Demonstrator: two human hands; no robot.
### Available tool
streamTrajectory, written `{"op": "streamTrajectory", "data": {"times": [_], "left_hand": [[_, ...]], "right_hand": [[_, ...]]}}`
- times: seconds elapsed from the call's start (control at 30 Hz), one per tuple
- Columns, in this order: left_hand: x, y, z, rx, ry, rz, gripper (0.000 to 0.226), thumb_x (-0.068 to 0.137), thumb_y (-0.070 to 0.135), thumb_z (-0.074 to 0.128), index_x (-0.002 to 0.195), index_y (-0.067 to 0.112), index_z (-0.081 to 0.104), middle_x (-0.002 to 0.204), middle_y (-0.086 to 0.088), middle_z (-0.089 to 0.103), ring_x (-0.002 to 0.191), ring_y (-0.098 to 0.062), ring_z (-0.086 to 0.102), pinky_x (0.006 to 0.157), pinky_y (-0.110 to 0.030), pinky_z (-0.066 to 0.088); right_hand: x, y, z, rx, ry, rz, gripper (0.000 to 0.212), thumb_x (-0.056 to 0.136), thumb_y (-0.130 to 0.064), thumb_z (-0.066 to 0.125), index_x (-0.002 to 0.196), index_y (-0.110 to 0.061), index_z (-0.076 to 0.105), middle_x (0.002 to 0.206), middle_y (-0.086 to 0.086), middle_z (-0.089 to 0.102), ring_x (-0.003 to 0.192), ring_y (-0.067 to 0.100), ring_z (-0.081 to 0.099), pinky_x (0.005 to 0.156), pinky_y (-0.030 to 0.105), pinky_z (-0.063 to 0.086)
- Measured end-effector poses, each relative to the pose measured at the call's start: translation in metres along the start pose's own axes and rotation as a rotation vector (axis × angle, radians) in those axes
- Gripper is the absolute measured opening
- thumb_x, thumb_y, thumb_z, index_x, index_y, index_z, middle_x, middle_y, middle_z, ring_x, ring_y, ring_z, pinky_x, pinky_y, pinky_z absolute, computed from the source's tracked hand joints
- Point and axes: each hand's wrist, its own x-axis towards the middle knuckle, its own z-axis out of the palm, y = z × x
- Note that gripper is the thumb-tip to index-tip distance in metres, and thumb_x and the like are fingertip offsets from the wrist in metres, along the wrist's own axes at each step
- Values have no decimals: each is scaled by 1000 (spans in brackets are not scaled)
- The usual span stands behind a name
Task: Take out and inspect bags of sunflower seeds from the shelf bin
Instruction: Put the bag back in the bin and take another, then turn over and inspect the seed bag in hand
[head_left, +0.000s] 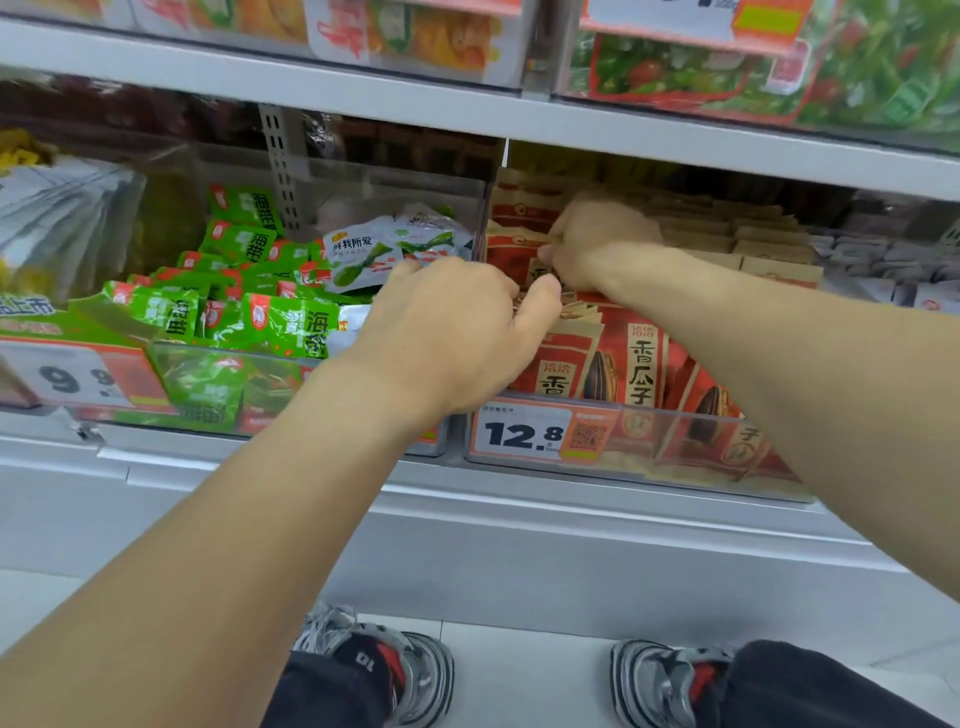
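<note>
Bags of sunflower seeds (641, 364), red and tan with a dark seed printed on the front, are standing packed in a clear shelf bin (644, 447), directly under and around both hands. The left hand (452, 332) is reaching over the bin's left edge with its back to the camera, its fingers curling down among the tops of the front bags and its thumb (540, 299) lying against a bag top; whether the fingers are actually gripping a bag is hidden by the hand itself. The right hand (597, 241) is sitting just behind the left one, further into the bin, its fingers bending over the upper edge of a red bag (511, 249) and appearing to pinch it, though the motion blur there is making the contact hard to read. The two hands are close together, nearly touching at thumb and wrist.

A white price tag (524, 431) is hanging on the bin's front wall, below the left hand. Green snack packets (228, 306) are lying heaped in the neighbouring bin, to the left of the left hand. Tan paper packs (753, 244) are stacked to the right of the right hand. Grey and red sneakers (395, 665) are standing on the pale floor (519, 675) beneath both forearms.
</note>
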Motion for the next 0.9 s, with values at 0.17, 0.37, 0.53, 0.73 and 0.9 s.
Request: {"op": "streamTrajectory", "data": {"times": [0.17, 0.37, 0.53, 0.73, 0.9], "left_hand": [[2, -1, 3, 16, 13, -5, 63, 102, 53, 18, 68, 18, 57, 74, -4, 62, 80, -27, 51, 82, -39, 31], [0, 0, 3, 19, -12, -39, 61, 102, 54, 18, 73, 20, 59, 82, -1, 64, 83, -24, 47, 88, -43, 36], [-2, 1, 1, 9, -11, -50, 61, 103, 54, 19, 75, 19, 61, 83, -1, 64, 82, -25, 48, 90, -44, 38], [-2, 0, 4, 6, 25, -49, 61, 102, 53, 19, 64, 18, 52, 67, 2, 55, 70, -24, 46, 78, -39, 31], [-4, 0, 8, 3, 96, -71, 57, 100, 52, 19, 59, 19, 40, 62, 6, 42, 70, -23, 41, 74, -38, 30]], "right_hand": [[-5, -2, -1, -27, -7, -11, 33, 98, -41, 64, 124, -21, 65, 120, 2, 68, 109, 26, 64, 82, 34, 47], [-6, 1, -17, 42, -201, -46, 52, 94, -62, 58, 124, -20, 66, 125, 2, 67, 104, 24, 63, 78, 31, 48], [-1, 8, -22, 258, -32, -48, 48, 104, -44, 50, 142, -16, 46, 129, 10, 63, 115, 29, 63, 77, 28, 42], [5, 5, -16, 211, 6, -50, 21, 94, -33, 72, 109, -19, 73, 118, 2, 68, 96, 15, 58, 79, 28, 43], [-8, 8, -23, 328, 60, -41, 12, 95, -34, 70, 92, -23, 66, 99, -4, 62, 90, 15, 57, 77, 28, 45]]}}
